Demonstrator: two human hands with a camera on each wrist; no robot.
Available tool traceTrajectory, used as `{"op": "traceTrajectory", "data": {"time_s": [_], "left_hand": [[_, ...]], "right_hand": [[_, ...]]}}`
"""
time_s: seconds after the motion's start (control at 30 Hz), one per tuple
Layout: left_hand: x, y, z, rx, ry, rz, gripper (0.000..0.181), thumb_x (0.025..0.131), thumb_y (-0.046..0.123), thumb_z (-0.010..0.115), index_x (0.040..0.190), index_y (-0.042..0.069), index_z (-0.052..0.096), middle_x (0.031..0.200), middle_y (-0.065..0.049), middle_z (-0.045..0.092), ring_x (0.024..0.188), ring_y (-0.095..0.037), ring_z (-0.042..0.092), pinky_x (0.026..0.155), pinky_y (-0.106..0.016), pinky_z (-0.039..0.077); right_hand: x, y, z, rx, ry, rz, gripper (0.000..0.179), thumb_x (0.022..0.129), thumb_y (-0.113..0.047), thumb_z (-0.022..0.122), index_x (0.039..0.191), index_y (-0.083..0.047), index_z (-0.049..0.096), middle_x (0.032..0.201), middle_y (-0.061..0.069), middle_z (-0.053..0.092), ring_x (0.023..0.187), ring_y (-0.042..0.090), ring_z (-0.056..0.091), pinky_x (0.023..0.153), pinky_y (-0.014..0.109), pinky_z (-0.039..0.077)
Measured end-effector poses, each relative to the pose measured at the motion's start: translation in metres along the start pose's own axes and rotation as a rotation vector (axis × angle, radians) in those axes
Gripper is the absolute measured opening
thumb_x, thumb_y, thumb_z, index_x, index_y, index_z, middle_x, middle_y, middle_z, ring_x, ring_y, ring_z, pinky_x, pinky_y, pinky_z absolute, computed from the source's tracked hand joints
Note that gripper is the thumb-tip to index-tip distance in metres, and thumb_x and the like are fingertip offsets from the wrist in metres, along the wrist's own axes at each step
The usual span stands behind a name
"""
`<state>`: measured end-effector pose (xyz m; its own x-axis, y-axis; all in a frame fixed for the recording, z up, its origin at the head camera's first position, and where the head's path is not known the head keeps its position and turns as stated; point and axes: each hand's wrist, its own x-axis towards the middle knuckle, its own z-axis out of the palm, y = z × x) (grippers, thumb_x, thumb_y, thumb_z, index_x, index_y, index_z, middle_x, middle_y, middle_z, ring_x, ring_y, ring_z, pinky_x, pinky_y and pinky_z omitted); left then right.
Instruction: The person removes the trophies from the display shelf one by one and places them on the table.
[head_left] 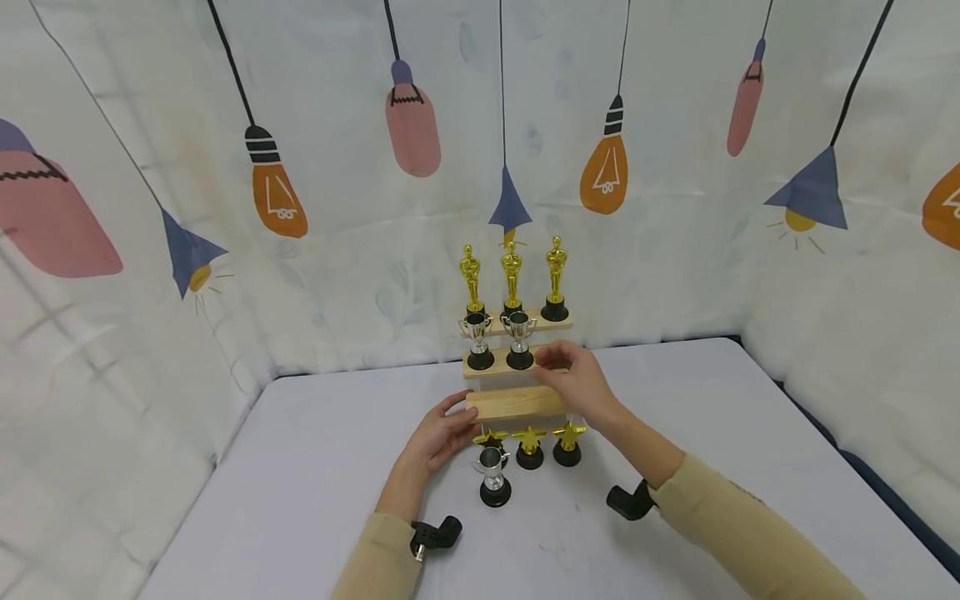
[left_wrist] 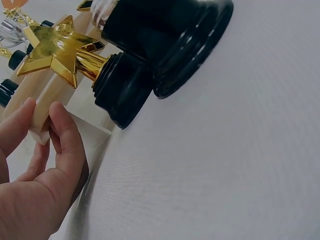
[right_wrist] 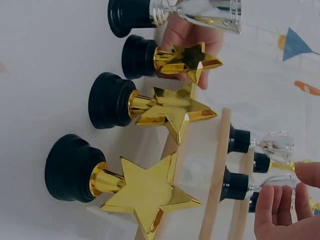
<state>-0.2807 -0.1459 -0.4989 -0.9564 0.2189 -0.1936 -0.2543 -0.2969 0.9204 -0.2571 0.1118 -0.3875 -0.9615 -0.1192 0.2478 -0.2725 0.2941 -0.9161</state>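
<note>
In the head view, a tiered display stand has three wooden shelves. My left hand (head_left: 444,435) pinches the left end of the lowest wooden shelf (head_left: 517,403), thumb and fingers on opposite faces. My right hand (head_left: 579,382) has loosely bent fingers with nothing held. It is beside the right-hand silver cup trophy (head_left: 519,329) on the middle shelf (head_left: 495,367), and its fingertips overlap that cup's bowl in the right wrist view. Another silver cup trophy (head_left: 477,333) stands to its left. On the table, a third silver cup trophy (head_left: 492,479) stands before the stand.
Three gold star trophies (head_left: 529,446) stand in a row on the white table (head_left: 337,467), in front of the lowest shelf. Three gold figure trophies (head_left: 512,275) occupy the top shelf (head_left: 536,323). A lamp-patterned curtain (head_left: 337,283) hangs behind the table.
</note>
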Motion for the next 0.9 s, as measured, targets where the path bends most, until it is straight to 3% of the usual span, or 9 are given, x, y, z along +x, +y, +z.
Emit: {"op": "traceTrajectory", "data": {"time_s": [0.17, 0.43, 0.9], "left_hand": [[0.001, -0.001, -0.001, -0.001, -0.015, -0.005, 0.061, 0.101, 0.003, 0.063, 0.156, 0.001, 0.035, 0.122, -0.019, 0.060, 0.097, -0.019, 0.067, 0.083, -0.030, 0.057], [0.002, 0.001, -0.001, 0.010, -0.015, -0.014, 0.061, 0.102, 0.004, 0.062, 0.156, 0.001, 0.034, 0.124, -0.020, 0.059, 0.099, -0.019, 0.066, 0.085, -0.030, 0.056], [-0.001, 0.002, 0.000, 0.003, -0.014, -0.008, 0.061, 0.102, 0.004, 0.063, 0.156, 0.001, 0.034, 0.124, -0.020, 0.060, 0.098, -0.020, 0.067, 0.083, -0.030, 0.057]], "right_hand": [[0.009, 0.002, 0.001, 0.010, 0.001, 0.023, 0.028, 0.094, -0.004, 0.074, 0.119, 0.005, 0.063, 0.113, 0.014, 0.065, 0.109, 0.029, 0.062, 0.086, 0.035, 0.052], [0.019, 0.001, 0.006, 0.013, 0.037, 0.044, 0.033, 0.095, -0.004, 0.073, 0.124, 0.004, 0.060, 0.122, 0.019, 0.062, 0.114, 0.032, 0.060, 0.098, 0.044, 0.049], [0.036, 0.006, 0.007, 0.055, 0.083, 0.100, 0.036, 0.095, -0.006, 0.071, 0.128, 0.003, 0.057, 0.127, 0.018, 0.058, 0.118, 0.032, 0.055, 0.100, 0.043, 0.048]]}}
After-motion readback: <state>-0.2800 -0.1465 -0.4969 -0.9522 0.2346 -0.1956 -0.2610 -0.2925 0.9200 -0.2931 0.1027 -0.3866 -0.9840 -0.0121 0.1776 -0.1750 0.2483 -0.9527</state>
